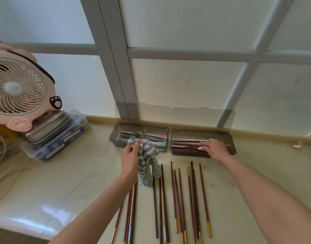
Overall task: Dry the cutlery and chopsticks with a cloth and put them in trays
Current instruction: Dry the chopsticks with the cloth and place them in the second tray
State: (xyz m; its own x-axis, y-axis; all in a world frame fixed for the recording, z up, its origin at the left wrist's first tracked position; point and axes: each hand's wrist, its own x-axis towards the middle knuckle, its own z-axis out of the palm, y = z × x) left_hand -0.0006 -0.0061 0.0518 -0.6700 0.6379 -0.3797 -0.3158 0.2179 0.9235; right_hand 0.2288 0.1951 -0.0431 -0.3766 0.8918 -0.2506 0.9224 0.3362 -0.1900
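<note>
We judged the job about half done: many chopsticks [173, 191] lay on the table [63, 182] at lower centre. Others lay in the right tray [188, 153] under our right hand [216, 148], its fingers straight. Cutlery [147, 136] filled the left tray [114, 136]. Our left hand [130, 157] gripped the cloth [147, 161].

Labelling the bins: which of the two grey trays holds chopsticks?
The right tray, where the right hand touches red-brown chopsticks lying inside. The left tray holds metal cutlery instead.
</note>
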